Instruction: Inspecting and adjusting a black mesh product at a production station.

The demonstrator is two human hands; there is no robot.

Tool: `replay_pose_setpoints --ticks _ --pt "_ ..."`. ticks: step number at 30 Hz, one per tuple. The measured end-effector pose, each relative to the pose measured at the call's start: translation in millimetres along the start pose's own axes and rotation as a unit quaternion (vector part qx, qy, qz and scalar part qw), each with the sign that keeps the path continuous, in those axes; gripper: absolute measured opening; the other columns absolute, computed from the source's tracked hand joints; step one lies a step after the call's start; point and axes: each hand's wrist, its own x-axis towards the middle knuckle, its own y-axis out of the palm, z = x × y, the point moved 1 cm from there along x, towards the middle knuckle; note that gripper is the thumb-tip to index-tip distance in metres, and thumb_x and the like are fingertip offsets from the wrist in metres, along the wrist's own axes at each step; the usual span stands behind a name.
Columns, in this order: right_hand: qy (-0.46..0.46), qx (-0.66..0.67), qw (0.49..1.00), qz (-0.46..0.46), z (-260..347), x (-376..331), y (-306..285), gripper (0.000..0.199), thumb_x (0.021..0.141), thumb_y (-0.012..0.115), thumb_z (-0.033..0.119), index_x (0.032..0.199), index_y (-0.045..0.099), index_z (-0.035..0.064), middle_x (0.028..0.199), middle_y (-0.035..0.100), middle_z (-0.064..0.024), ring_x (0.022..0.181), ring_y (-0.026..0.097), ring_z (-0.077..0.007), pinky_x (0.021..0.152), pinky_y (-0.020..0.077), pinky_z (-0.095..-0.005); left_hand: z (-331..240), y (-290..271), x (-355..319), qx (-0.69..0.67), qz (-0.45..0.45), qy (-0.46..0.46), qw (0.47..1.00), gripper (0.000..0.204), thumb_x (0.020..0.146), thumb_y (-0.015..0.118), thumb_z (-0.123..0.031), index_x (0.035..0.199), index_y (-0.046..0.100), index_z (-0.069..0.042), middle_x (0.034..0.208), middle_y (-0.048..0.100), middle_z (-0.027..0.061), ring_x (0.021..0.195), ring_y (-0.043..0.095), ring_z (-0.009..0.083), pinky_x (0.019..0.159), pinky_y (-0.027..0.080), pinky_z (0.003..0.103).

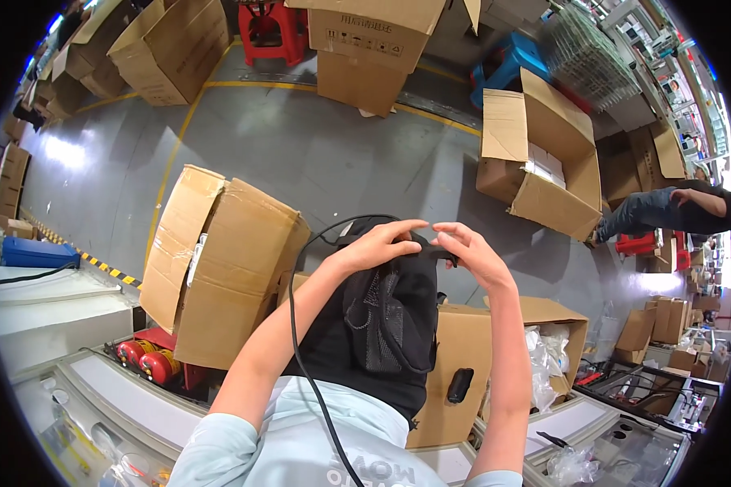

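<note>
A black bag [390, 316] with a mesh pocket rests against my front, below my hands. Over its far top edge reaches my left hand [386, 243], fingers stretched and thumb apart, holding nothing that I can see. Opposite it, my right hand [469, 253] has its fingers spread and slightly bent, their tips close to those of the left. A small dark strap-like piece [440, 254] shows between the hands, by the right fingers; whether they touch it is unclear. From the bag's top a black cable [295, 325] loops past my left forearm and down over my light shirt.
An open-flapped carton [244, 260] stands to the left, near red fire extinguishers [158, 365]. Another carton [451, 373] is right of the bag. An open box [544, 162] sits farther right, near a person's leg [642, 215]. A red stool [272, 36] stands far ahead.
</note>
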Motion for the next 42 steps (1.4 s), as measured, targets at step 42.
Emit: replay_pose_setpoints --ticks 42 --pt "-0.026 -0.123 0.979 -0.16 -129.2 -99.4 70.3 0.03 0.094 0.058 0.022 0.116 0.06 0.0023 0.106 0.064 -0.0102 0.094 0.06 -0.0185 0.084 0.0465 -0.0293 4.8 -25.0 -14.7 0.177 -0.211 -0.135 0.952 0.041 0.098 0.045 -0.038 0.112 0.055 -0.001 0.095 0.065 0.0201 0.096 0.061 0.0382 0.085 0.045 0.04"
